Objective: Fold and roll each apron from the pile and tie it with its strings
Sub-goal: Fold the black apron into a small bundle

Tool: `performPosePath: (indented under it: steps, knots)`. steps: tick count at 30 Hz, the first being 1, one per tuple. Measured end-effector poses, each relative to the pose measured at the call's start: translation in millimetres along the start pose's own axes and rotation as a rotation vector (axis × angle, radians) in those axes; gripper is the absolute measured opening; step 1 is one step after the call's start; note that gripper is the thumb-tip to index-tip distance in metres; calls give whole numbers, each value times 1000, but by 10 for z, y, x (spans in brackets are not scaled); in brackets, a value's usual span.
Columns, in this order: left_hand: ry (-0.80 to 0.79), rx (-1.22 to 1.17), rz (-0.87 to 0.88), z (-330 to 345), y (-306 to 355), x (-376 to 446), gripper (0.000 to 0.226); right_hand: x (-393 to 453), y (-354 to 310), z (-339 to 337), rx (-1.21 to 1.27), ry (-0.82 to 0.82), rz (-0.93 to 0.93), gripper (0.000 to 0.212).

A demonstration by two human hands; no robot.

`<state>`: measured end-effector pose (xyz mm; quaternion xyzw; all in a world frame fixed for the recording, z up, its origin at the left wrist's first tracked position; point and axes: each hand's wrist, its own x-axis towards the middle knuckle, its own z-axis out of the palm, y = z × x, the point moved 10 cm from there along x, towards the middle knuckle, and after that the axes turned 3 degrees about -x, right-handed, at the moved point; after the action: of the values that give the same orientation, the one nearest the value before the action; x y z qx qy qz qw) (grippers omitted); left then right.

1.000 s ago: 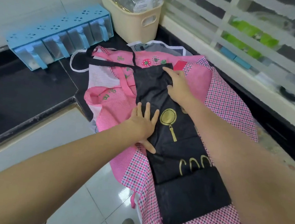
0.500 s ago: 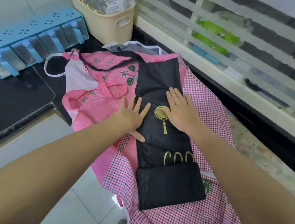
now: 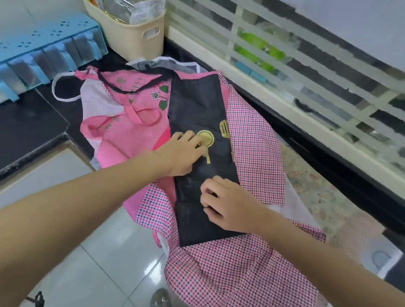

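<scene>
On top of the black apron (image 3: 199, 118) sit both hands. The left hand (image 3: 180, 155) rests on the cloth next to the gold pan picture (image 3: 205, 139), and its fingers bend down as if they pinch the cloth, but I cannot tell for sure. The right hand (image 3: 226, 205) lies lower on the apron, and its bent fingers seem to nip a crease in the cloth. The black apron is folded into 1 long, thin strip. It lies on a pile of pink aprons (image 3: 251, 143) on the dark worktop (image 3: 14, 134), and part of the pile hangs over the edge. Its black string (image 3: 129, 87) loops across the pile at the far end.

I think the folding step is nearly done. Next comes the rolling: the hands need to take 1 short end, roll the strip up tight, and keep the string free for tying.
</scene>
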<state>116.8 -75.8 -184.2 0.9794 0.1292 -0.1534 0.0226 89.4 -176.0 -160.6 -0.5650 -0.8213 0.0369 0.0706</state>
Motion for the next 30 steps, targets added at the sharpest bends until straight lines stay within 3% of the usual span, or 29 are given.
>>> performPosePath:
  steps: [1, 3, 5, 8, 10, 14, 17, 19, 20, 23, 27, 28, 30]
  knots:
    - [13, -130, 81, -25, 128, -45, 41, -46, -8, 17, 5, -15, -8, 17]
    - [-116, -318, 165, 127, 321, -193, 35, -171, -21, 108, -7, -80, -17, 35]
    - [-255, -350, 145, 412, 381, -368, 35, -325, 16, 284, -49, -200, 2, 57]
    - [-220, -395, 56, 623, 254, -525, 35, -526, 102, 530, -107, -393, 62, 79]
    - [-160, -459, 17, 648, 197, -570, 37, -603, 128, 606, -130, -434, 92, 84]
    - [-163, -433, -11, 663, 238, -659, 38, -562, 157, 541, 17, -421, 144, 74]
    - [-140, -368, -40, 694, 220, -750, 66, -383, 321, 333, 308, -348, 287, 49]
    - [-10, -579, -95, 595, 147, -822, 72, -291, 453, 299, 499, -412, 419, 37]
    - [47, -717, -148, 563, 79, -856, 67, -270, 533, 306, 585, -447, 491, 34]
    - [44, -947, -361, 626, -75, -894, 18, -317, 783, 312, 851, -463, 720, 29]
    - [52, -1123, -597, 816, -243, -851, 33, -522, 998, 380, 1268, -179, 1042, 7]
    - [46, -1154, -638, 849, -260, -832, 31, -558, 1021, 407, 1276, -119, 1095, 8]
    - [26, -1163, -696, 880, -277, -799, 30, -596, 1117, 440, 1052, -72, 1165, 31]
